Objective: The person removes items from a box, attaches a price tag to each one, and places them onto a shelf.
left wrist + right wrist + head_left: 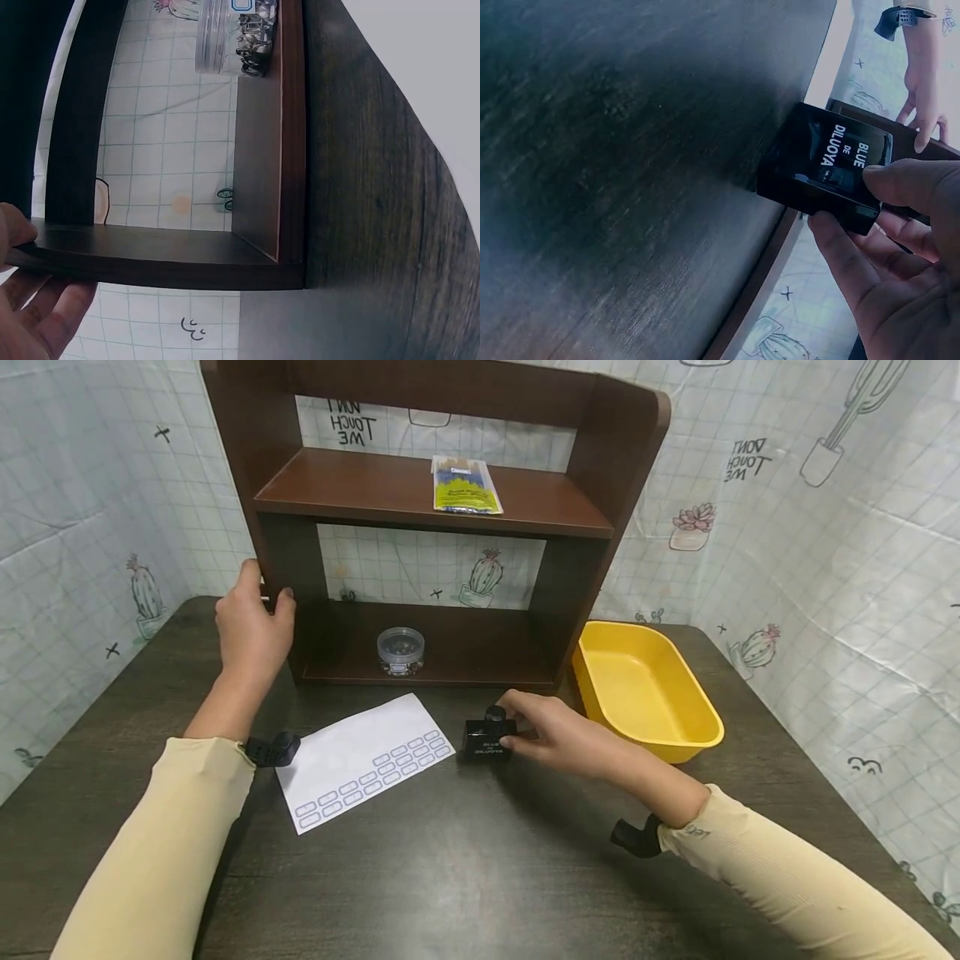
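Note:
My right hand (551,731) holds a black perfume bottle (483,741) with white lettering and a black cap. Its thumb and fingers are around the bottle in the right wrist view, where the bottle (825,166) appears close up. The bottle is at the tabletop, in front of the shelf; whether its base touches the table I cannot tell. My left hand (257,625) grips the left side panel of the dark brown wooden shelf (442,681). In the left wrist view the thumb lies on the panel's inner side and the fingers (66,315) on its outer side.
On the lower board stands a clear round jar (401,652) of small metal pieces. A yellow-and-blue packet (465,487) lies on the upper board. A white label sheet (360,752) lies on the table (420,885). Right of the shelf stands a yellow tub (693,727).

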The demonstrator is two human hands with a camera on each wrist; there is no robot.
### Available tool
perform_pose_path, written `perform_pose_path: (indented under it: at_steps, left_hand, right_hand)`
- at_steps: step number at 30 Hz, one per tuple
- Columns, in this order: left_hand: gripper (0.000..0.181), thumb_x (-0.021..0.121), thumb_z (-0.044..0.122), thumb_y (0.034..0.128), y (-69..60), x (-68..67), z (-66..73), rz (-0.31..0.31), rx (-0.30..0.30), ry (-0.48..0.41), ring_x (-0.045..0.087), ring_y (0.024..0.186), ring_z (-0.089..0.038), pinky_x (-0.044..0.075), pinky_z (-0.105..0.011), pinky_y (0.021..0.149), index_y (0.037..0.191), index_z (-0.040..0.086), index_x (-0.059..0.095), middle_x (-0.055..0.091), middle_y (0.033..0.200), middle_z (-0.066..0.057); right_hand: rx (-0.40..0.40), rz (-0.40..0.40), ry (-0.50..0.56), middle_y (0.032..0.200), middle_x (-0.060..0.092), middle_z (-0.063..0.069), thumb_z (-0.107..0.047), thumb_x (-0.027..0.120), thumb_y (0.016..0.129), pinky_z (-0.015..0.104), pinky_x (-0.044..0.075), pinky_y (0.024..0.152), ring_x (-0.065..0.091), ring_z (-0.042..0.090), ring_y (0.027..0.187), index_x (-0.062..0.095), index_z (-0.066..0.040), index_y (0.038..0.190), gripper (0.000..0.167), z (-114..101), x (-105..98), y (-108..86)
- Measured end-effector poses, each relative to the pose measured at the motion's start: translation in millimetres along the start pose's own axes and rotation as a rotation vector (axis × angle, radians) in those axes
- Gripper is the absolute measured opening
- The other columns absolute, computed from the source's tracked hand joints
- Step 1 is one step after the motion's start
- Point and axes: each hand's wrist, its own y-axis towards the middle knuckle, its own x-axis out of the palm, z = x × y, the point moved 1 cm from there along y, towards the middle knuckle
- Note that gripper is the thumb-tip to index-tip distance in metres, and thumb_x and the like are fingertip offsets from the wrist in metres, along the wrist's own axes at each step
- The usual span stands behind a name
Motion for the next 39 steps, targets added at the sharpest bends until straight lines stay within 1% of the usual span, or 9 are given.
perform_pose_path:
  at_steps: [6,12,15,18,21,24,30,34,39]
  left_hand:
    - [0.029,0.053,0.018,0.1059,1.6,-3.4,2.9,-0.039,-0.017,0.028,0.069,0.112,-0.051,0.056,-0.063,0.087,0.125,-0.004,0.055,0.07,0.118,-0.033]
    - [0.037,0.049,0.024,0.1055,-3.0,-16.4,2.9,-0.224,-0.077,0.181,0.067,0.085,-0.047,0.052,-0.053,0.064,0.114,-0.011,0.057,0.066,0.1,-0.032]
    - [0.04,0.05,0.029,0.1044,-7.9,-23.6,1.2,-0.407,-0.119,0.314,0.053,0.057,-0.03,0.04,-0.04,0.048,0.082,-0.002,0.058,0.056,0.067,-0.014]
    - [0.049,0.054,0.033,0.1043,-15.7,-25.1,1.5,-0.666,-0.126,0.42,0.04,0.05,-0.017,0.032,-0.03,0.047,0.062,0.009,0.051,0.04,0.053,0.001]
    - [0.042,0.061,0.037,0.1024,-29.4,-19.3,6.3,-0.877,-0.08,0.452,0.049,0.059,-0.018,0.039,-0.031,0.052,0.076,0.004,0.061,0.055,0.065,-0.004]
    - [0.047,0.07,0.042,0.0969,-45.5,-6.2,14.5,-0.989,0.0,0.438,0.06,0.077,-0.024,0.049,-0.035,0.063,0.107,-0.003,0.066,0.069,0.093,-0.015]
    - [0.072,0.083,0.056,0.0816,-70.7,17.8,23.7,-1.081,0.093,0.488,0.058,0.092,-0.027,0.051,-0.041,0.074,0.12,-0.001,0.062,0.067,0.111,-0.017]
    - [0.068,0.086,0.055,0.0782,-76.5,21.8,21.0,-1.075,0.079,0.491,0.054,0.093,-0.028,0.048,-0.039,0.073,0.111,0.001,0.062,0.063,0.103,-0.015]
    - [0.05,0.085,0.039,0.0842,-77.0,20.3,16.3,-1.121,0.041,0.346,0.054,0.087,-0.025,0.044,-0.033,0.072,0.105,0.002,0.058,0.059,0.092,-0.01]
  right_hand:
    - [0.016,0.004,0.031,0.102,0.065,0.007,-0.007,0.076,0.095,0.037,0.063,0.089,0.074,0.021,0.103,0.058,-0.006,0.122,0.033,-0.5,2.0,-1.3]
    - [0.023,0.012,0.041,0.107,0.067,0.008,-0.007,0.075,0.095,0.038,0.063,0.092,0.075,0.025,0.109,0.059,-0.005,0.125,0.034,1.7,4.0,-2.9]
    - [0.014,0.009,0.062,0.108,0.067,0.009,-0.009,0.075,0.095,0.038,0.062,0.092,0.075,0.027,0.11,0.058,-0.005,0.126,0.036,2.0,4.7,-3.6]
    - [0.036,0.002,0.083,0.113,0.067,0.008,-0.014,0.077,0.096,0.038,0.062,0.094,0.075,0.026,0.113,0.057,-0.007,0.129,0.04,1.6,4.2,-5.4]
    - [0.082,0.022,0.072,0.12,0.067,0.007,-0.023,0.078,0.096,0.039,0.061,0.098,0.072,0.023,0.115,0.057,-0.009,0.133,0.045,-0.6,1.2,-9.2]
    - [0.114,0.078,0.058,0.123,0.067,0.009,-0.028,0.078,0.095,0.042,0.059,0.101,0.068,0.021,0.115,0.057,-0.01,0.134,0.048,-4.3,-4.1,-13.1]
    - [0.093,0.202,0.004,0.126,0.065,0.008,-0.026,0.076,0.097,0.043,0.057,0.102,0.067,0.025,0.116,0.057,-0.009,0.134,0.045,-16.3,-13.6,-18.9]
    - [0.082,0.234,0.0,0.13,0.063,0.007,-0.025,0.075,0.098,0.042,0.057,0.102,0.066,0.025,0.116,0.057,-0.008,0.136,0.045,-23.2,-14.2,-23.3]
    - [0.068,0.259,0.001,0.131,0.063,0.006,-0.024,0.075,0.098,0.041,0.058,0.102,0.066,0.021,0.116,0.058,-0.01,0.136,0.043,-28.3,-14.2,-27.5]
